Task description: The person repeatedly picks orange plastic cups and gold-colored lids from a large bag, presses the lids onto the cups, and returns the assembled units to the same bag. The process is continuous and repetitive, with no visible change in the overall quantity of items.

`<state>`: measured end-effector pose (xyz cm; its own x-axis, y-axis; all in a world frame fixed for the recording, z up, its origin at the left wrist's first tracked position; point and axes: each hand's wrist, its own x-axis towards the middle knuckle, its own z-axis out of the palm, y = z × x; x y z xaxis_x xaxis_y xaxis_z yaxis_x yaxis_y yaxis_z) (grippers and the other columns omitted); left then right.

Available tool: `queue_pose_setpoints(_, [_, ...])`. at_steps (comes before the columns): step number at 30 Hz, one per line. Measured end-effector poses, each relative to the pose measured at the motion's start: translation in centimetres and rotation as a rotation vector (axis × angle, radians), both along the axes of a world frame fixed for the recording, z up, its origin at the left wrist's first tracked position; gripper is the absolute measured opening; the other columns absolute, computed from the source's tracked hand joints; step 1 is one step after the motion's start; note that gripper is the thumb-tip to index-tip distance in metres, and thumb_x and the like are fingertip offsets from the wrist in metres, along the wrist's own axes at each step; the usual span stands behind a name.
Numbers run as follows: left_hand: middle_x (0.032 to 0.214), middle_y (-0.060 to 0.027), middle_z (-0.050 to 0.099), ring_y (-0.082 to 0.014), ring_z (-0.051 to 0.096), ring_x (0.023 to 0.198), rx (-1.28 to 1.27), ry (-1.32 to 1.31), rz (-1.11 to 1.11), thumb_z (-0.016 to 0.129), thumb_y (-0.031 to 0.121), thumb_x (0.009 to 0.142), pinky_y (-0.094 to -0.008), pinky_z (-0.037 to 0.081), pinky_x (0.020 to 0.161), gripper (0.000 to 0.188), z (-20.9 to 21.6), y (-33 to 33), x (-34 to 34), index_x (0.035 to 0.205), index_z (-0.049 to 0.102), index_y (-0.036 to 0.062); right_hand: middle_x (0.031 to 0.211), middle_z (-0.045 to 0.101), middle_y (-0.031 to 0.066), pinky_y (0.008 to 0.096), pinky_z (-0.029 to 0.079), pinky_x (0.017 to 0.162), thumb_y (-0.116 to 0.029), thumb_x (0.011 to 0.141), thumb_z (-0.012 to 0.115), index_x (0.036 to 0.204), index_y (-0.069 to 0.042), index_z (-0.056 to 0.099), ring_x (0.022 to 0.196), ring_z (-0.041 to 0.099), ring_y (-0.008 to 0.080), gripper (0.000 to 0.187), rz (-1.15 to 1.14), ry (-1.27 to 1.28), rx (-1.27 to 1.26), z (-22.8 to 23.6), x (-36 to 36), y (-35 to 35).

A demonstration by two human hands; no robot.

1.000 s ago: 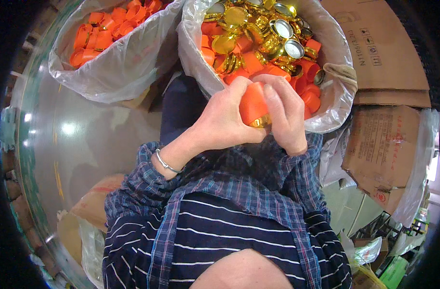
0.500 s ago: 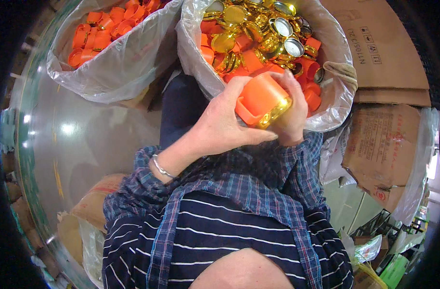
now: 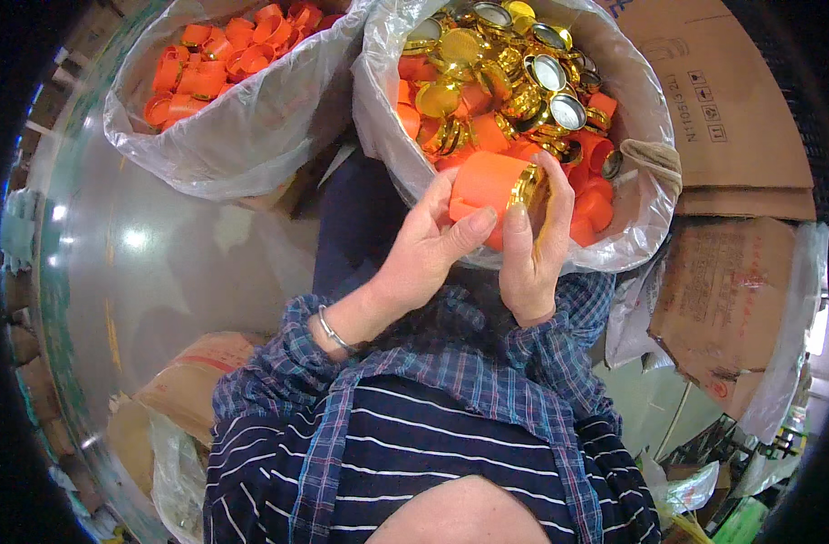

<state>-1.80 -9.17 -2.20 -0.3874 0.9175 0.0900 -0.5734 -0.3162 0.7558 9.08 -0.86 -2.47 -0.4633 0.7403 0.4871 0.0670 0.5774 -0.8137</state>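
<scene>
- The left hand [image 3: 428,243] grasps an orange cup [image 3: 487,184], its thumb lying along the near side and its other fingers mostly hidden behind the cup.
- The cup is tilted on its side, its orange body toward the left hand and its shiny gold band [image 3: 526,188] toward the right hand [image 3: 534,254].
- The right hand is cupped around the gold end, thumb on the near side and fingers on the far side; whether it presses on the band or only rests close by, I cannot tell.
- A silver-coloured bracelet [image 3: 331,330] circles the wrist of the left hand.
- Just beyond both hands stands a container lined with a clear plastic bag [image 3: 392,150]; the held cup is over its near edge.
- Inside it, ahead of the hands, gold lids [image 3: 458,45] lie heaped among more orange cups [image 3: 489,133], some lids showing silvery undersides.
- Right of the right hand, a beige cloth [image 3: 652,161] hangs over the liner's rim.
- Ahead and to the left of the left hand, a second clear liner [image 3: 215,168] holds orange pieces [image 3: 201,80].
- Well to the right of the right hand are brown cardboard sheets [image 3: 736,118].
</scene>
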Motion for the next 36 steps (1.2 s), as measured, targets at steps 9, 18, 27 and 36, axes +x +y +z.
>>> queue_pose_setpoints(9, [0.126, -0.0068, 0.06, -0.0134, 0.057, 0.114, -0.038, -0.206, 0.029, 0.064, 0.028, 0.099, -0.0301, 0.046, 0.101, 0.05, -0.8, -0.8, 0.2, 0.136, 0.049, -0.0017, 0.119, 0.059, 0.0268, 0.0445, 0.048, 0.095, -0.018, 0.077, 0.071, 0.124, 0.008, 0.055, 0.108, 0.059, 0.0415, 0.056, 0.025, -0.07, 0.408, 0.8, -0.8, 1.7])
queue_pose_setpoints(18, [0.124, -0.0133, 0.062, -0.0228, 0.059, 0.115, 0.059, 0.538, 0.949, 0.057, 0.017, 0.101, -0.0391, 0.048, 0.099, 0.032, 7.0, -2.3, -19.8, 0.125, 0.059, -0.0034, 0.098, 0.07, 0.0179, 0.0418, 0.054, 0.083, -0.034, 0.091, 0.068, 0.116, -0.001, 0.064, 0.09, 0.069, 0.0325, 0.042, 0.306, -0.515, 0.05, 1.1, -4.1, 10.8])
queue_pose_setpoints(27, [0.097, -0.0135, 0.071, -0.02, 0.069, 0.081, -0.416, 0.456, 0.57, 0.059, 0.013, 0.099, -0.0311, 0.055, 0.081, 0.023, -1.9, -2.3, -14.6, 0.115, 0.064, -0.003, 0.094, 0.067, 0.0031, 0.0381, 0.039, 0.095, -0.017, 0.081, 0.063, 0.093, -0.011, 0.072, 0.102, 0.057, 0.0212, 0.016, 0.482, -1.216, 0.986, -13.3, -15.3, 14.6])
queue_pose_setpoints(36, [0.087, -0.01, 0.069, -0.0139, 0.065, 0.073, -0.431, 0.365, 0.487, 0.058, 0.011, 0.099, -0.0274, 0.053, 0.071, 0.02, -4.3, -0.5, -14.3, 0.111, 0.064, -0.0045, 0.089, 0.065, 0.0058, 0.0351, 0.043, 0.088, -0.017, 0.084, 0.058, 0.087, -0.007, 0.061, 0.096, 0.058, 0.023, 0.011, 0.546, -1.015, 0.932, -15.8, -14.9, 16.4])
